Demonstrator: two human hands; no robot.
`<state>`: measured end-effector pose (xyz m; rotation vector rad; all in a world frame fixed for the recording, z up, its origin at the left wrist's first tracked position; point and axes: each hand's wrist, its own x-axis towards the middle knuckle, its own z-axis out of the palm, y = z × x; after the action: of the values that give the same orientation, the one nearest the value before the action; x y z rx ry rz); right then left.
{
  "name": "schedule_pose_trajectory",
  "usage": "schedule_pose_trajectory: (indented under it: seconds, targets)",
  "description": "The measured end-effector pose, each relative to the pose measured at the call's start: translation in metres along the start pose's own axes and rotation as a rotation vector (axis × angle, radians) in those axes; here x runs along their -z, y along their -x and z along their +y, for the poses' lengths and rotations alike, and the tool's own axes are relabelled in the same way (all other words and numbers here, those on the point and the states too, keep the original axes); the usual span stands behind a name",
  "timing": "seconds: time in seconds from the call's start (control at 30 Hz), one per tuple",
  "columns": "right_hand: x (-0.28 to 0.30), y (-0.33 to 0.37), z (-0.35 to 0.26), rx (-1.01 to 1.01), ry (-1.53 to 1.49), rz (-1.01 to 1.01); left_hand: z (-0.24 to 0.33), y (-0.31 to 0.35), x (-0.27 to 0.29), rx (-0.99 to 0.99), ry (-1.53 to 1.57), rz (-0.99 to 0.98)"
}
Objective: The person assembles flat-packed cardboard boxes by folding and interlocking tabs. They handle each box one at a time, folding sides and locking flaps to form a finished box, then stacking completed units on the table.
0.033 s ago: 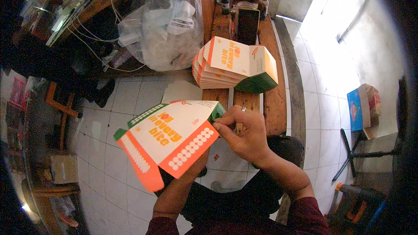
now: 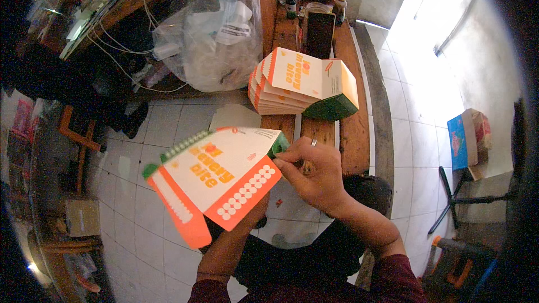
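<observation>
One wooden worktop [image 2: 353, 143] bears one stack of nested cartons [image 2: 295, 76] overhanging its left edge. One part-folded carton [image 2: 205, 165] is held beyond that edge; one right hand [image 2: 314, 171] pinches its green flap [image 2: 279, 145]; the left hand's grip, hidden, I cannot tell.

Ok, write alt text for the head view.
A person's right hand pinches a partly folded white, orange and green carton by one corner; the left hand is hidden behind it. Beyond, stacked similar cartons lie on a wooden bench, with a clear plastic bag to their left.
</observation>
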<state>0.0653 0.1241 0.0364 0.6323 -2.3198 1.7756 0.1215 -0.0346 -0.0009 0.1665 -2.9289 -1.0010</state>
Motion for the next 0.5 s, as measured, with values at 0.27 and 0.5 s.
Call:
schedule_pose_trajectory:
  seconds: [0.27,0.5]
  targets:
    - [0.001,0.000,-0.020,0.342,-0.029,-0.194,0.005,-0.033,0.020,-0.036,0.878,0.546]
    - [0.058,0.034,-0.108,0.582,-0.406,-0.291,-0.018,-0.046,0.028,-0.127,1.405,0.516]
